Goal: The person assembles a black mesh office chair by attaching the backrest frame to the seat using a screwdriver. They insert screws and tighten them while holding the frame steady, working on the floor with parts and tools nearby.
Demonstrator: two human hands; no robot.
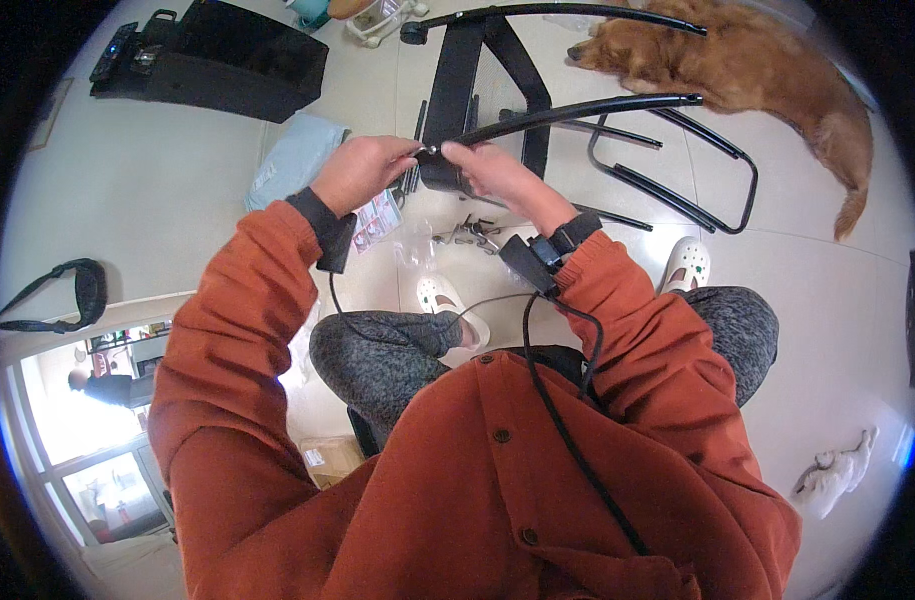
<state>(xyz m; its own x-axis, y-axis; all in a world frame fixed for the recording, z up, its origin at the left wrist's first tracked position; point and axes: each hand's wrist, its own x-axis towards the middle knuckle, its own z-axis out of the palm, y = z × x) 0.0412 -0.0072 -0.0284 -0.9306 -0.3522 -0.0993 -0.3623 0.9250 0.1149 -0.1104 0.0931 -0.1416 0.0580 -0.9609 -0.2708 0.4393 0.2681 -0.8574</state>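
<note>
In front of me stands a black metal frame [447, 112] with flat bars and curved tubes. A small shiny metal piece, perhaps a bolt or tool tip, sits at the near end of its closest curved black tube [587, 108]. The fingers of my left hand [362, 170] pinch this metal piece from the left. My right hand [502, 180] is closed around the tube's near end, its thumb beside the metal piece. Its other fingers are partly hidden. Screws and small metal parts [472, 232] lie on the floor below, near a printed sheet [377, 222] and a clear plastic bag [414, 246].
Loose bent black tubes [692, 205] lie right of the frame. A brown dog [747, 70] lies beyond them. A black cabinet [237, 55] and a pale blue bag [297, 158] are at the left. A cable [567, 440] runs down my front; a cardboard box [332, 458] is beside me.
</note>
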